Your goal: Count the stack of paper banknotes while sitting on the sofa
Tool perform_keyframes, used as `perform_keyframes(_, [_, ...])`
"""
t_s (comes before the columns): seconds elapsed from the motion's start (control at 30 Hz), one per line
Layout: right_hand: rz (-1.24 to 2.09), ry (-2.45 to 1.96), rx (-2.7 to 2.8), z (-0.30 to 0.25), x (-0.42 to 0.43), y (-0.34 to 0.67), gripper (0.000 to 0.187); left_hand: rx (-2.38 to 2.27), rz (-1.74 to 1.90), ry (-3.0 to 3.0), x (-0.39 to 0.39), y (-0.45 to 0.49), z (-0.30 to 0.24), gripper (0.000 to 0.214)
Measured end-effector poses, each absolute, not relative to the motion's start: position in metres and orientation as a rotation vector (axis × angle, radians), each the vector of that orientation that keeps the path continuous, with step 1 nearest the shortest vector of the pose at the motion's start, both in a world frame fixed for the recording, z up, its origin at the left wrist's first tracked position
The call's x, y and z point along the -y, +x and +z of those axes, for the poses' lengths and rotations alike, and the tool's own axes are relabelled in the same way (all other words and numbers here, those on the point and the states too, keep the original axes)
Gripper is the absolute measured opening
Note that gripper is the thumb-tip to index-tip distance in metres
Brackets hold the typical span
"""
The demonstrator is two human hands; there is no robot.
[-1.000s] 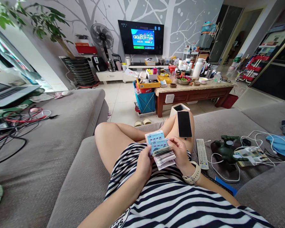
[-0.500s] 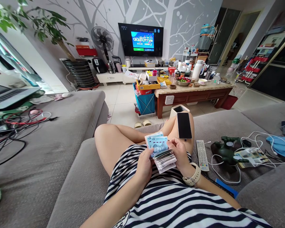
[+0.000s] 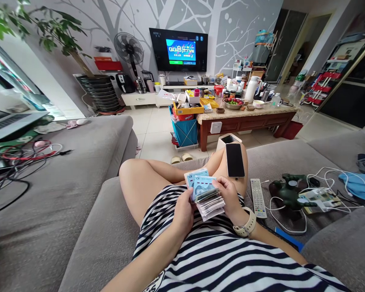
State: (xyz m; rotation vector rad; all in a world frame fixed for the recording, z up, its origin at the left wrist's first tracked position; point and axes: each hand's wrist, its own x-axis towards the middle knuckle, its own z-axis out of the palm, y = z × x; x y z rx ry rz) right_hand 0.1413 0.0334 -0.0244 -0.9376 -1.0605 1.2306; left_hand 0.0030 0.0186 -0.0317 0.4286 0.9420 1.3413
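Both hands busy at the lap: L hand has a narrow grip on the banknotes, thumb laid over the blue faces nr the lower-left edge, prob. to stop the loose sheets sliding apart. R hand pinches the same wad from the other side, thumb & fingertips at the right edge, fingers bent in tight. So 2 hands, 1 wad, held just over the striped shirt, close to the body, prob. b/c the lap sits right below as a catch.

Look at the wad: blue notes w/ "10" stand up & away from the body, one set offset behind the other, so both corners show; the lower ends hang twd the wearer, edges spread like pages. That spread prob. lets single sheets be told apart. Exact no. of notes: can't tell.

Phone lies flat on the R leg nr the knee, screen dark, apart from the hands; prob. parked there for easy reach. Remote on the sofa just beside that leg, prob. same reason. Watch on the R wrist, strap clear of the notes.
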Motion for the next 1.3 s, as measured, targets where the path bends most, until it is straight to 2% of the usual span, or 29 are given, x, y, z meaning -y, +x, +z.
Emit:
perform_keyframes(0.67, [1.256,-0.882,1.06,-0.018,-0.031,0.141,0.022,-0.905,1.336,0.464,-0.017,0.004,-0.024,0.024])
perform_keyframes(0.87, [1.26,-0.884,1.041,-0.017,-0.03,0.14,0.024,-0.916,1.335,0.464,-0.016,0.004,-0.021,0.024])
perform_keyframes(1.07, [1.295,-0.869,1.008,-0.014,-0.029,0.138,0.035,-0.949,1.33,0.42,-0.016,0.005,-0.019,0.024])
perform_keyframes(1.3, [1.212,-0.94,0.984,-0.017,-0.033,0.139,0.032,-0.942,1.332,0.454,-0.014,0.003,-0.021,0.022])
